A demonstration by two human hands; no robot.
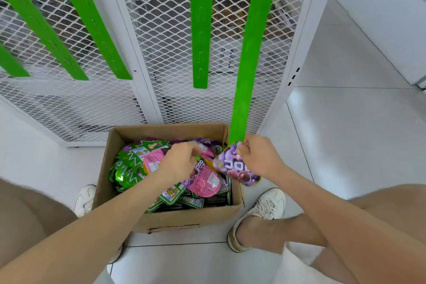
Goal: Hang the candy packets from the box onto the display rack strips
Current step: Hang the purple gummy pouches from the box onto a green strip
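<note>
Obs.: right grip (260,157) is clenched on the top edge of a purple packet (232,169), held just above the right rim of the box (184,217). The packet top meets the lower end of the rightmost green strip (250,57) right at the fingertips. I cannot tell whether a strip tab is through the packet yet, since the fingers hide it. Key relation: the strip runs up and away from the grip, long axis near vertical. The packet hangs down and to the left from the same grip, roughly in line w/ the strip. The right grip is therefore the nearer one for the hang. Left grip (182,159) is down in the box over the loose packets, fingers curled by a pink packet (205,182). Whether it is grasping one, I cannot tell. No packet visibly hangs on the other strips, e.g. the middle strip (199,30), so I judge the task barely started. Assessment: next move needs the packet top seated on the lowest tab. Risk: the strip end may swing off the rack (161,37) when pushed.
</note>
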